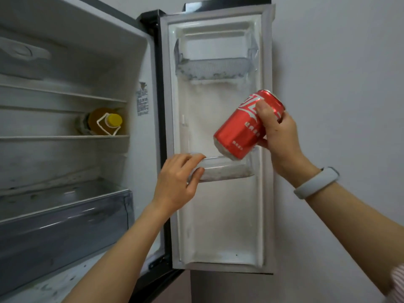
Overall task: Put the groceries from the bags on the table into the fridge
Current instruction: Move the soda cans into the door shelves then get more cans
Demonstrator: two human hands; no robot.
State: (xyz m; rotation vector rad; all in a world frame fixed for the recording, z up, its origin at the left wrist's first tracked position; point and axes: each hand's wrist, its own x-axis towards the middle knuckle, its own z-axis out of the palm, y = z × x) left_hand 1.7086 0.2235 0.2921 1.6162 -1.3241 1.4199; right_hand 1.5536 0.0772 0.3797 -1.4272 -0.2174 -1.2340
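The fridge [65,62] stands open, a yellow-capped bottle [102,121] lying on its middle shelf [54,137]; the left hand [177,182] curls its fingers over the rim of the lower door bin [227,169]; just above that bin the red can [247,125] hangs tilted, base down-left, gripped by the right hand [279,136], thumb across its front; a pale wristband [317,182] circles that wrist
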